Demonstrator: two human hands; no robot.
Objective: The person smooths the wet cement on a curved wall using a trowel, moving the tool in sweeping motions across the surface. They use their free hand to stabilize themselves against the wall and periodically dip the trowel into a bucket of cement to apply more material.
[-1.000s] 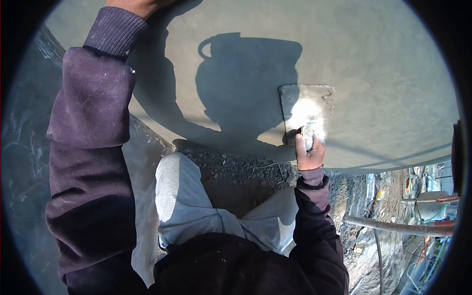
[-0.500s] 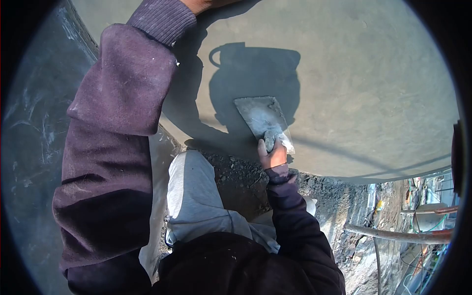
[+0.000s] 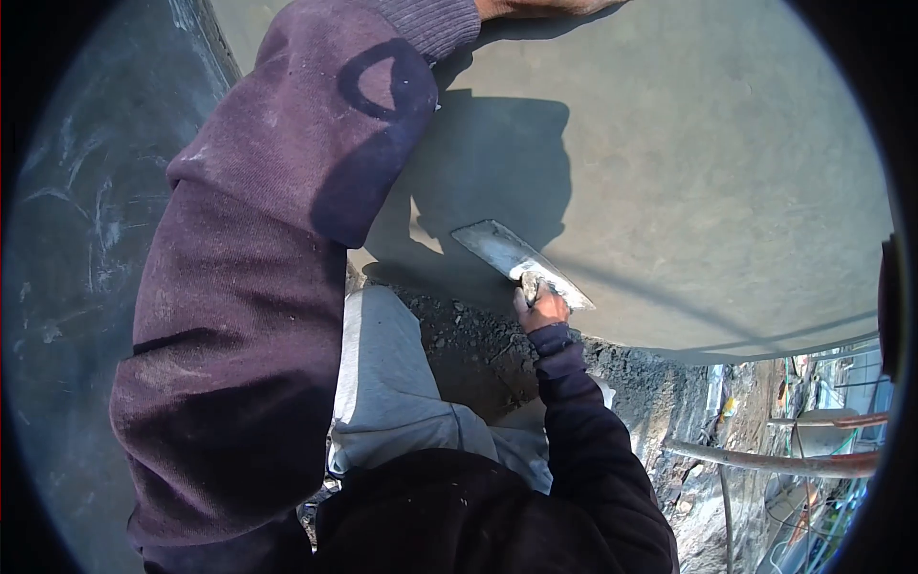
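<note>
My right hand (image 3: 543, 311) is wrapped round the handle of a plastering trowel (image 3: 512, 251). Its rectangular blade, smeared with pale grey, slants up and left from my hand near the lower edge of a smooth grey plastered surface (image 3: 698, 191). At the top edge of the view, my left hand (image 3: 540, 8) is only partly in sight, over the same surface, with its fingers cut off by the frame. The left arm, in a purple sleeve (image 3: 258, 210), spans the left half of the view.
A darker, scuffed panel (image 3: 86, 249) stands at the left. Rubble and soil (image 3: 459, 335) lie beyond my knees, under the surface's lower edge. At lower right, a long pole (image 3: 765, 457), cables and clutter cross the ground. My shadow falls on the plaster.
My left arm and hand have moved to the right along the surface. The trowel has turned to a flatter slant, and my right hand has shifted slightly right and down.
</note>
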